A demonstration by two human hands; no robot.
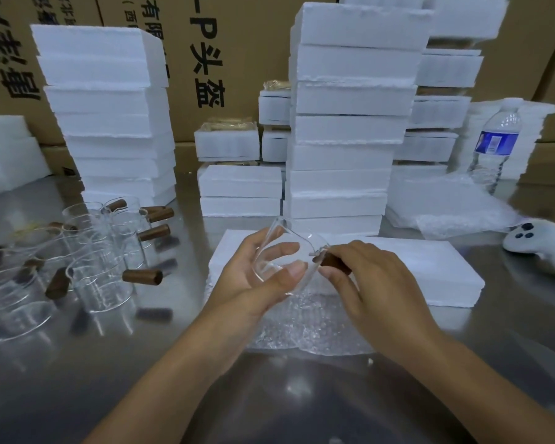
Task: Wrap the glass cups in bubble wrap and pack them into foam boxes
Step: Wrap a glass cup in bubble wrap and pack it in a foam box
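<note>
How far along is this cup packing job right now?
Done: closed foam boxes stand stacked behind, though the picture cannot show whether they are filled. In hand: the left hand and right hand hold one bare glass cup over a bubble wrap sheet. Left: wrapping it, then the cluster of unwrapped cups on the left.

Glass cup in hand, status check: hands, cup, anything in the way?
Left hand cradles glass cup; right hand pinches its wooden handle. Cup unwrapped, tilted over bubble wrap sheet. Foam box lies behind, nothing between cup and wrap.
</note>
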